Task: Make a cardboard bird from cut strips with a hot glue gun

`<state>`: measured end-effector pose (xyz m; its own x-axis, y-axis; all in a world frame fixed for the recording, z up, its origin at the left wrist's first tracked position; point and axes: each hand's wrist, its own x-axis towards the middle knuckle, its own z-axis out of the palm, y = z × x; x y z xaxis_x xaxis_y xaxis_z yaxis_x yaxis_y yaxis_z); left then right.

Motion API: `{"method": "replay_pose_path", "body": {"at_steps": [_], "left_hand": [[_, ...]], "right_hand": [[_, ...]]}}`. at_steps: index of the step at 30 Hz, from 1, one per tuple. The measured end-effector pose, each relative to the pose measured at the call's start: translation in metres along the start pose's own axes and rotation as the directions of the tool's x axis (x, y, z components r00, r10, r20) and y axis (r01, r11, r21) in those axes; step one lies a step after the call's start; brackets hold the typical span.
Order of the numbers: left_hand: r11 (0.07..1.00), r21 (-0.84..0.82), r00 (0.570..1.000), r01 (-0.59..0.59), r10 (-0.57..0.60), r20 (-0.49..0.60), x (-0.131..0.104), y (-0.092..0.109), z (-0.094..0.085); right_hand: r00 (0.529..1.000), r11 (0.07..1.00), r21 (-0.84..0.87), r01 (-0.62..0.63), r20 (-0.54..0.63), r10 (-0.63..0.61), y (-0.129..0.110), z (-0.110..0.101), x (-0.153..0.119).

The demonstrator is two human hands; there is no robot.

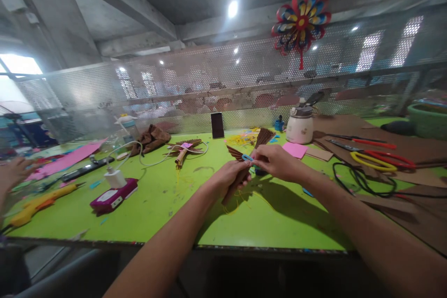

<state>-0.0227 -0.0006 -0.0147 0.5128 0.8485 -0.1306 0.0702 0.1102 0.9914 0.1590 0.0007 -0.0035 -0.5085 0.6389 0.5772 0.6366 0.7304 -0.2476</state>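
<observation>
My left hand (230, 176) is closed round the middle of a brown pleated paper craft (264, 138), whose fanned ends stick out above and below the fingers. A small looped light-blue strip (247, 157) lies on the craft, and the fingertips of my right hand (274, 160) are pinched on its right end. Thin yellow strands (232, 210) trail below on the green table (157, 214). Another brown pleated paper craft (181, 153) with a pink patch rests left of my hands. My left palm and part of the held craft are hidden.
A phone (217, 125) stands upright at the back, with a white bottle (299, 125) to its right. Red and yellow-handled scissors (373, 160) and a black cord lie right. A purple power strip (114, 195), yellow glue gun (44, 202) and another person's hand (17, 172) are left.
</observation>
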Motion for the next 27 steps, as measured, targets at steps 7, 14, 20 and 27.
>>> {"method": "replay_pose_path", "body": {"at_steps": [7,14,20,27], "left_hand": [[0.999,-0.033,0.999,-0.043,0.044,0.026,-0.0004,-0.0031,-0.0014],[0.999,-0.043,0.999,-0.032,0.032,-0.004,-0.0004,-0.0018,-0.0006],[0.998,-0.041,0.999,-0.046,0.046,0.004,0.0015,-0.0042,-0.002],[0.997,-0.03,0.997,-0.074,0.074,0.027,0.0026,-0.0071,-0.0038]], "right_hand": [[0.995,0.997,0.063,-0.042,-0.086,0.048,0.0008,0.0036,-0.0007],[0.994,0.996,0.088,0.011,-0.11,-0.001,-0.0021,0.0019,0.0003],[0.992,0.998,0.048,0.047,-0.12,-0.041,-0.005,0.0023,0.0007],[0.991,0.995,0.099,-0.019,-0.126,0.032,-0.0032,0.0071,0.0004]]}}
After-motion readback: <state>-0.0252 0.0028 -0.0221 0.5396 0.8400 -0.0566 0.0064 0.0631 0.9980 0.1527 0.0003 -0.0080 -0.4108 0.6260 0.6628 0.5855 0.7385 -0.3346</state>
